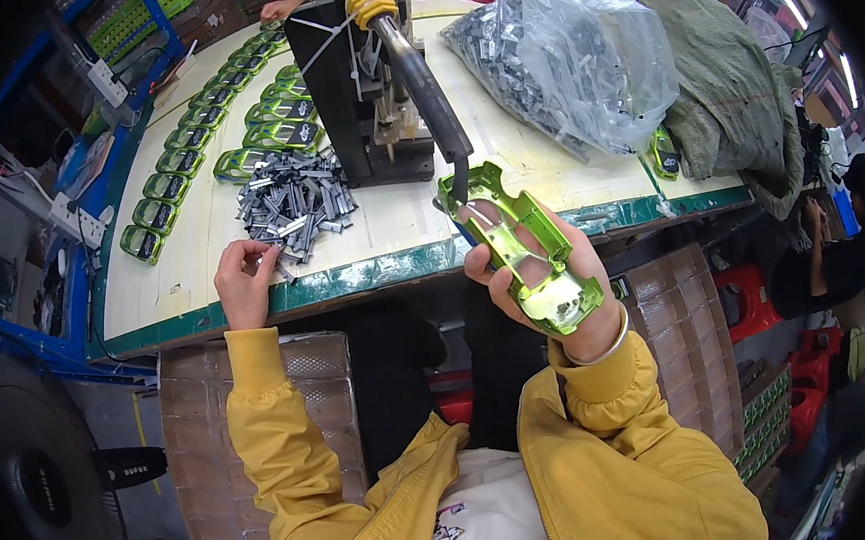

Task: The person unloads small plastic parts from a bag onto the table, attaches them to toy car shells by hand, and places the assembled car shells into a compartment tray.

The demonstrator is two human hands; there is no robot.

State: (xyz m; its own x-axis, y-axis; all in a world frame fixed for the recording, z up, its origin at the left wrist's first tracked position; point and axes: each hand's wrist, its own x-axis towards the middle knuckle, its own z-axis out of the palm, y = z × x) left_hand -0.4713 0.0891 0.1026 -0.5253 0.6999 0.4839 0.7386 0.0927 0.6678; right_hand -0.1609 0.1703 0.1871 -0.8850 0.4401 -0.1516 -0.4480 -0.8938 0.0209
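In my right hand [584,279] is a shiny green toy car body shell [529,238], its hollow inside turned up, with the thumb and fingers wrapped round its sides. The shell's far end is beside the lower tip of a black-sleeved hose. My left hand [245,285] is at the table's near edge with thumb and forefinger pinched together, touching the near side of a heap of small grey metal-like strips [293,205]. Whatever lies between those fingertips is too small to make out. More green car shells [283,135] stand just behind the heap.
A dark press-like machine [341,106] stands mid-table, its hose [425,90] hanging toward me. A row of green car shells [180,162] runs along the left. A clear bag of grey pieces [579,69] sits right, beside a green-grey sack [720,79]. A fan [46,478] stands lower left.
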